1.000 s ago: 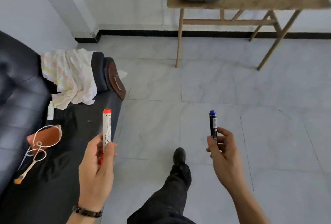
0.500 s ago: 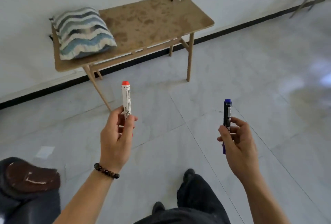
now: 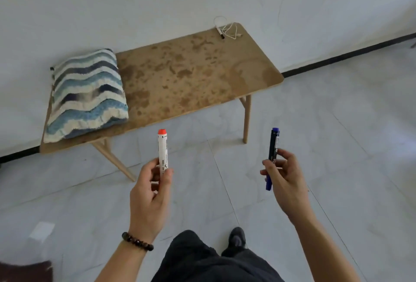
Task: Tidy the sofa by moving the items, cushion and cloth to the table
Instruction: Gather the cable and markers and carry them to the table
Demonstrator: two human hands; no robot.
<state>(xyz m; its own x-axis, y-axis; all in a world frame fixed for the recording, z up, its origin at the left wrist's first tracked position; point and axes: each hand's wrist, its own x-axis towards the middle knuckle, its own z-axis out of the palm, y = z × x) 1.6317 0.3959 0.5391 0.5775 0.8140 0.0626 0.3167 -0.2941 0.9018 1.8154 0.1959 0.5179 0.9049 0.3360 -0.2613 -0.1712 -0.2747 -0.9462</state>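
Left hand (image 3: 150, 193): raised in front of the body, thumb and fingers pinched on the lower part of a white marker with a red cap (image 3: 162, 151). The marker stands roughly upright, cap uppermost, most of its barrel clear above the fingers. A dark beaded bracelet (image 3: 137, 241) sits on this wrist.

Right hand (image 3: 286, 182): raised at about the same height, well apart from the left. Thumb and curled fingers grip the middle of a dark marker with a blue cap (image 3: 272, 146). It is upright with a slight tilt, and its blue lower end shows below the fingers.

Both markers are held in the air over the floor, short of the wooden table (image 3: 202, 83) and not touching it.

The table stands against a white wall, on pale splayed legs, its top stained and blotchy. A blue-and-white wave-striped cushion (image 3: 87, 92) lies flat on its left end and reaches the near edge. At the far right corner lie a white cable (image 3: 231, 30), loosely coiled, and a small pen (image 3: 220, 32) just beside it; whether they touch cannot be told.

Floor: pale grey tiles, with a black skirting strip along the wall. The person's dark trousers and one dark shoe (image 3: 236, 239) show at the lower edge.
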